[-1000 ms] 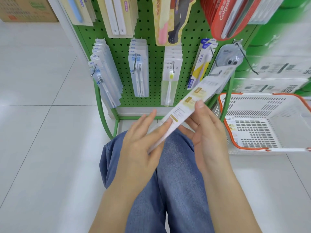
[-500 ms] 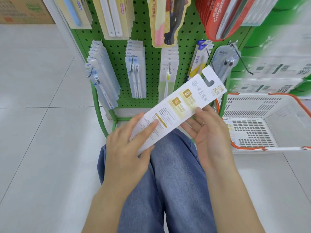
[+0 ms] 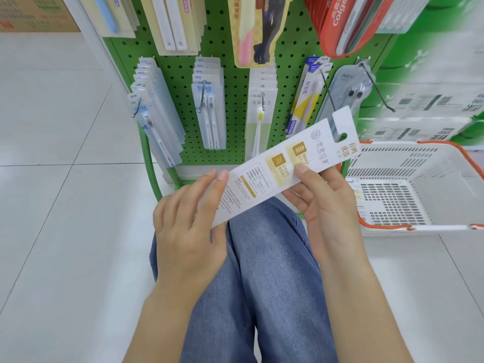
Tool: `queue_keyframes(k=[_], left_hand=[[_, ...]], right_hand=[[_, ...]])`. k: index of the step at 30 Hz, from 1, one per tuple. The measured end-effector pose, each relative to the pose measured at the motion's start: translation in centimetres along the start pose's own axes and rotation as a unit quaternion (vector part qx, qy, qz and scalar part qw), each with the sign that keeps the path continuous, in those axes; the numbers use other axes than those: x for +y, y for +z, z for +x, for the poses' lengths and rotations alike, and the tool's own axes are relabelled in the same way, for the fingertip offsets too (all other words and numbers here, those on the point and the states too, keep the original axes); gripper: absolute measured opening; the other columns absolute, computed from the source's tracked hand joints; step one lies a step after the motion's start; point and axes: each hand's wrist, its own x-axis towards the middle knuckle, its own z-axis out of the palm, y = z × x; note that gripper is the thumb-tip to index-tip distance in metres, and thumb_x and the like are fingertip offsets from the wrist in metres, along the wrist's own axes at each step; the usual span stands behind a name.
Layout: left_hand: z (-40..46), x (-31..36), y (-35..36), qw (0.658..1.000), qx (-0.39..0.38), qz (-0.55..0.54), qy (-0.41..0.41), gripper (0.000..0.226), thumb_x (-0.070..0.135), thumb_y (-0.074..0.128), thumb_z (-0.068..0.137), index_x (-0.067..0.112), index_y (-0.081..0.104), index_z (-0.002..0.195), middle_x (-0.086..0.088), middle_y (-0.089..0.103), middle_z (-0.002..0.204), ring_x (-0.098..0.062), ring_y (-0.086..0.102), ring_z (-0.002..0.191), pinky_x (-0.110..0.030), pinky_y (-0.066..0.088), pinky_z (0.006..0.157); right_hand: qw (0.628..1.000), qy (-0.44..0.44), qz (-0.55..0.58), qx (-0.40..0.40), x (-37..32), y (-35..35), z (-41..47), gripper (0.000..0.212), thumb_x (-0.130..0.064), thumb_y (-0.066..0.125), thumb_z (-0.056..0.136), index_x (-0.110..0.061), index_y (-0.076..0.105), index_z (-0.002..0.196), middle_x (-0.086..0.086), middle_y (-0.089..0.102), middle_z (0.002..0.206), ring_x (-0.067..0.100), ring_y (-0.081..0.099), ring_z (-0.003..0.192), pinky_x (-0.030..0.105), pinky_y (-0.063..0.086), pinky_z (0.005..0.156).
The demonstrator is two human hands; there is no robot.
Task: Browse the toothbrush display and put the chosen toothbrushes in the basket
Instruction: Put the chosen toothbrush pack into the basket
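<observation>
**Toothbrush pack held for inspection beside the basket: points of risk**

Rotated since the earlier frames, the toothbrush pack (image 3: pixel 282 171) now lies with its printed back face fully toward the viewer, where a second ago it was seen nearly edge-on. It spans the gap between the two hands, its hang-hole end raised above the right hand and its lower end tucked behind the left. The left hand (image 3: pixel 187 226) supports that lower end with extended fingers; whether the thumb closes behind the card cannot be told. The right hand (image 3: pixel 324 203) pinches the pack near its middle, thumb on the printed face, fingers beneath.

The basket (image 3: pixel 445 155) stands on the floor just to the right of the right hand, mouth open, with what looks like one flat pack on its floor. The pegboard display (image 3: pixel 235 82) rises directly beyond both hands, its hooks loaded with hanging packs.

Judged risks:
- The pack is long, thin and light; a loose pinch during transfer could let it pivot and fall onto the lap or floor.
- The basket's near rim sits close by the right wrist; a low sweep could snag the card's leading end.
- A bare wire hook (image 3: pixel 382 98) projects beyond the right hand and could catch the hang-hole if the pack is lifted.
</observation>
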Motion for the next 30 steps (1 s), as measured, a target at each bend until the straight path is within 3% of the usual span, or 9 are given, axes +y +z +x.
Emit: queue_keyframes(k=[7,11,13,16,21,24,26,28,30], left_hand=[[-0.1,-0.5,-0.3,0.994,-0.055,-0.016,-0.093,0.068,0.04,0.072,0.077,0.018,0.05,0.137,-0.002,0.058,0.12,-0.021,0.049,0.109,-0.029,0.029,0.1],[0.4,1.2,-0.2,0.972,-0.135,-0.082,-0.176,0.073,0.062,0.062,0.071,0.028,0.05,0.134,0.009,0.056,0.11,-0.012,0.048,0.102,-0.014,0.021,0.094],[1.2,2.9,0.5,0.96,-0.145,-0.131,-0.198,0.069,0.063,0.061,0.07,0.033,0.05,0.132,0.015,0.054,0.107,-0.005,0.046,0.101,-0.006,0.019,0.092],[3.1,6.3,3.0,0.954,-0.173,-0.158,-0.188,0.061,0.055,0.068,0.075,0.035,0.052,0.13,0.018,0.054,0.105,-0.004,0.045,0.099,-0.02,0.028,0.085],[4.5,13.4,9.6,0.935,-0.283,-0.154,-0.146,0.053,0.041,0.063,0.081,0.03,0.05,0.131,0.006,0.057,0.104,-0.022,0.054,0.1,-0.034,0.037,0.081],[5.3,15.9,13.8,0.854,-0.466,-0.217,-0.072,0.066,0.055,0.067,0.077,0.035,0.042,0.135,0.003,0.057,0.119,-0.023,0.054,0.113,-0.039,0.043,0.091],[6.3,16.2,16.6,0.785,-0.561,-0.246,-0.096,0.067,0.056,0.067,0.081,0.033,0.041,0.139,0.002,0.052,0.134,-0.022,0.049,0.126,-0.038,0.041,0.101],[7.1,15.7,19.1,0.736,-0.59,-0.278,-0.183,0.06,0.047,0.064,0.088,0.025,0.045,0.14,0.0,0.052,0.139,-0.018,0.05,0.125,-0.03,0.04,0.1],[7.7,15.1,21.1,0.659,-0.576,-0.352,-0.333,0.043,0.036,0.062,0.092,0.017,0.055,0.13,0.0,0.063,0.123,-0.014,0.06,0.103,-0.025,0.043,0.085]], right_hand=[[0.999,-0.012,0.004,0.035,0.2,-0.5,0.3,0.018,-0.006,0.056,0.093,-0.014,0.063,0.108,-0.006,0.075,0.088,0.008,0.071,0.082,0.019,0.054,0.07],[0.999,0.004,0.008,0.036,0.1,-0.9,0.7,0.025,-0.009,0.058,0.093,-0.009,0.062,0.118,-0.004,0.075,0.092,0.009,0.07,0.083,0.02,0.054,0.071],[0.999,0.021,-0.021,0.013,-0.2,-1.3,0.7,0.026,-0.006,0.058,0.092,-0.008,0.063,0.117,-0.001,0.075,0.092,0.01,0.07,0.083,0.021,0.055,0.068],[0.996,0.053,-0.068,-0.005,-0.3,-2.8,0.2,0.027,0.0,0.057,0.092,-0.005,0.063,0.118,0.001,0.075,0.097,0.01,0.071,0.083,0.022,0.056,0.066],[0.989,0.035,-0.089,0.116,-0.6,-9.1,0.9,0.026,0.003,0.054,0.092,-0.007,0.065,0.113,0.005,0.075,0.095,0.011,0.071,0.079,0.019,0.054,0.063],[0.968,0.047,-0.127,0.212,-1.4,-15.1,3.1,0.025,0.004,0.05,0.092,-0.004,0.067,0.109,0.01,0.073,0.09,0.011,0.069,0.067,0.018,0.053,0.056],[0.949,0.078,-0.167,0.257,-1.6,-19.1,4.7,0.026,0.005,0.048,0.092,-0.007,0.066,0.106,0.009,0.07,0.091,0.013,0.068,0.067,0.021,0.053,0.057],[0.922,0.105,-0.236,0.289,-1.3,-23.1,6.5,0.025,0.0,0.048,0.093,-0.014,0.067,0.101,0.009,0.07,0.098,0.023,0.067,0.081,0.033,0.054,0.071],[0.89,0.135,-0.321,0.296,-0.8,-26.7,8.8,0.023,-0.007,0.048,0.091,-0.017,0.068,0.091,0.007,0.069,0.094,0.027,0.063,0.084,0.038,0.051,0.071]])
